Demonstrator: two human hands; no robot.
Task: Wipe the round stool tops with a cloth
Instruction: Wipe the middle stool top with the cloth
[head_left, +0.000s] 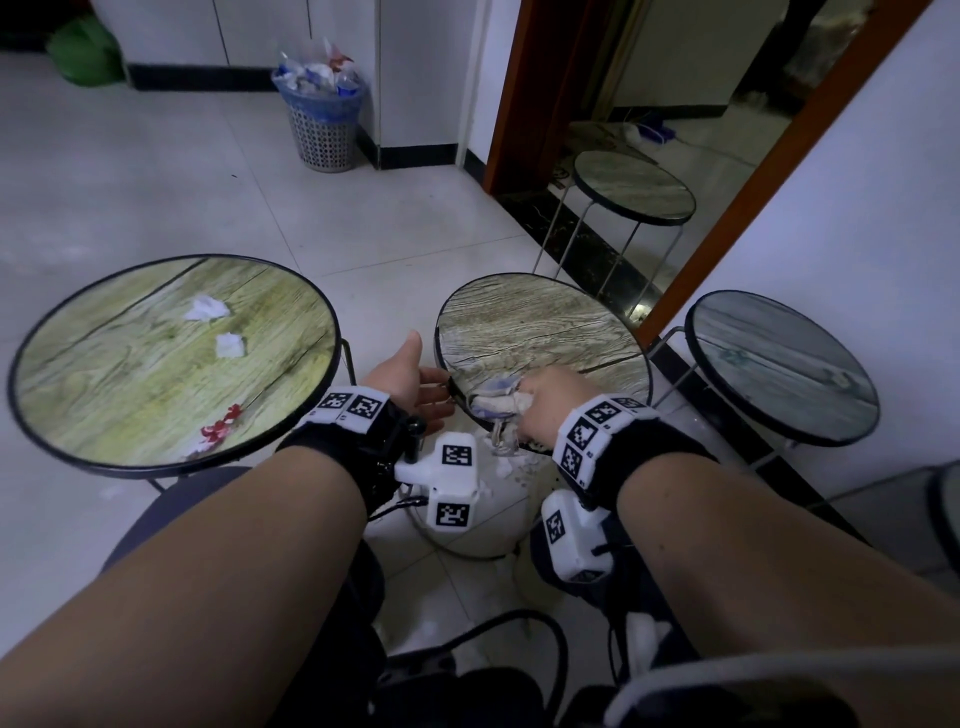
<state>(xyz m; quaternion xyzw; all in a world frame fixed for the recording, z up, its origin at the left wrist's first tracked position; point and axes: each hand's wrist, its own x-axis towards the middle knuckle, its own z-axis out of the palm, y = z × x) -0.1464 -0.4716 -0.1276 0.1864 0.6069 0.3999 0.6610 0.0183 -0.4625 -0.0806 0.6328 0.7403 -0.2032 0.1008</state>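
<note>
Four round stools are counted. The cloth (496, 402) is gripped by the right hand (545, 402) at 6 o'clock on the middle stool (540, 332). The left hand (410, 382) is held open, palm up, beside its rim. Two white scraps (218, 327) are seen on the left stool (171, 358).

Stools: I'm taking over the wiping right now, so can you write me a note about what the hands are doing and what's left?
Right hand grips the cloth at the near edge of the middle stool. Left hand is open, palm up, beside that stool's rim, holding nothing.
Middle stool's top looks free of scraps; bits lie on the floor under it.
Left green stool isn't wiped: white paper scraps and red bits sit on it.
Right grey stool and the far stool look bare; I can't tell if they're wiped.
</note>
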